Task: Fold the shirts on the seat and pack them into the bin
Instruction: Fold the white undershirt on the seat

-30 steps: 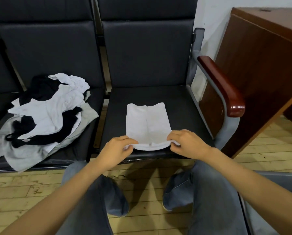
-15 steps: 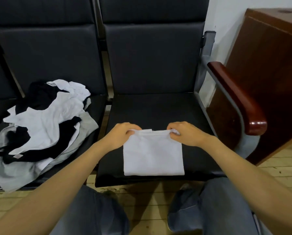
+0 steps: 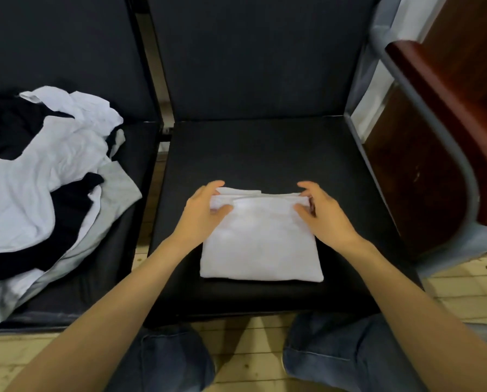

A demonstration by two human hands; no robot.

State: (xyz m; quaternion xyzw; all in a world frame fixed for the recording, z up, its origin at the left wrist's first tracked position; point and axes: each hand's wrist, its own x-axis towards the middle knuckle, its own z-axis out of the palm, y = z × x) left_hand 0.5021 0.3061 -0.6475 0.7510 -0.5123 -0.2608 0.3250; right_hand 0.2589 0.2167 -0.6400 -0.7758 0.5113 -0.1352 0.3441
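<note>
The left hand (image 3: pixel 201 213) and right hand (image 3: pixel 321 213) each pinch a far corner of the white shirt (image 3: pixel 260 247), which lies squared on the seat (image 3: pixel 265 154). It looks folded but unpacked, and a crumpled pile (image 3: pixel 38 171) waits on the next seat (image 3: pixel 117 250). No bin shows, and the pile is cut off at left.

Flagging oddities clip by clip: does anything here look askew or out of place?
Minor only. The folded white shirt has an uneven far edge, layers stepped where the left hand and right hand pinch it. The unfolded pile sprawls to the front edge of the neighbouring seat. No bin shows.
</note>
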